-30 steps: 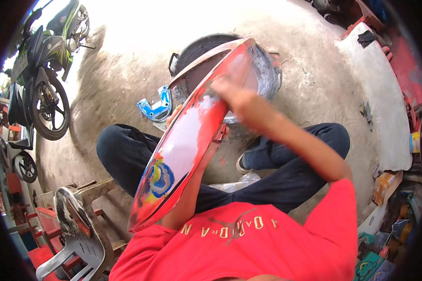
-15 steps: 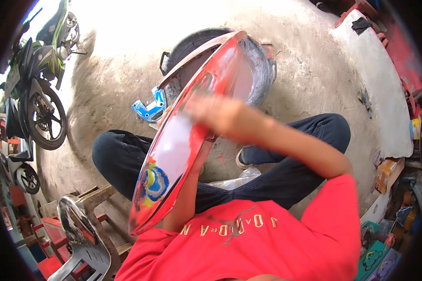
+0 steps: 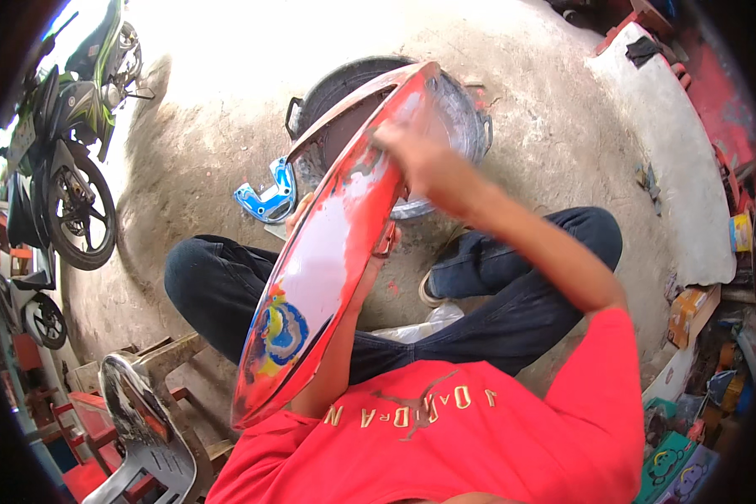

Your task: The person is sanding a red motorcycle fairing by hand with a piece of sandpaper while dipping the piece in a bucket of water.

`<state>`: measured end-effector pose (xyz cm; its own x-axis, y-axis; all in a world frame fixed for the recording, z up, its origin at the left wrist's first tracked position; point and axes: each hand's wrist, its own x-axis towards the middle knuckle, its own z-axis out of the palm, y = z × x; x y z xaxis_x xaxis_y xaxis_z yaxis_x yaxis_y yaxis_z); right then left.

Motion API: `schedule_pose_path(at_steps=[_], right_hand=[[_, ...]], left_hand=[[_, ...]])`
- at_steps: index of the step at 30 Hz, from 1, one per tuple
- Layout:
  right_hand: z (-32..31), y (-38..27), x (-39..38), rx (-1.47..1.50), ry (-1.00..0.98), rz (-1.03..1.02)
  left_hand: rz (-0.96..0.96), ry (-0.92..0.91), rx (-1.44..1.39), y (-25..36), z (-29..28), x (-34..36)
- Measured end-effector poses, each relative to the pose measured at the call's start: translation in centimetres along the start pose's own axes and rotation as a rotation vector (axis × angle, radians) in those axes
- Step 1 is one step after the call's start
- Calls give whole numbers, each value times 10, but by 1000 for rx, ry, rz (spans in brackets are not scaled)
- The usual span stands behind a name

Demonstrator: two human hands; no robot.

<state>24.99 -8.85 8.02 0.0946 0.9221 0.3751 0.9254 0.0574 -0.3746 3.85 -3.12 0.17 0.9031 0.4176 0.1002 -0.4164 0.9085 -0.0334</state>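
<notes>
A long, curved motorcycle body panel, red with pale bare patches and a blue-yellow graphic near its lower end, slants up from my lap over the basin. My left hand holds it from beneath. Its fingertips show at the panel's left edge, while the palm is hidden. On the panel's upper part rests my right hand, slightly blurred, its fingers pressed together against the surface. Whatever lies under those fingers cannot be made out. Beyond the panel stands a round dark basin with cloudy liquid in it.
A blue-and-white plastic part lies on the floor left of the basin. Motorcycles stand at the left, with a worn grey chair at lower left. Boxes and clutter line the right side.
My right hand has slid up along the panel, away from my body, leaving more of the pale patch in view. The left hand keeps its hold, and the panel has barely shifted.
</notes>
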Motion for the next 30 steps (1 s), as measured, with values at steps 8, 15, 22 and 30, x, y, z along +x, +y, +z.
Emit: schedule_pose_path(at_steps=[8, 15, 22, 30], right_hand=[[-22, -6, 16, 76, -57, -72], [-8, -79, -4, 149, 119, -489], [-3, -34, -4, 3, 4, -280], [-10, -15, -3, 50, -42, -117]], left_hand=[[9, 47, 18, 6, 12, -2], [398, 192, -205, 6, 4, -4], [-17, -21, 116, 10, 17, 0], [-10, 16, -99, 6, 0, -2]])
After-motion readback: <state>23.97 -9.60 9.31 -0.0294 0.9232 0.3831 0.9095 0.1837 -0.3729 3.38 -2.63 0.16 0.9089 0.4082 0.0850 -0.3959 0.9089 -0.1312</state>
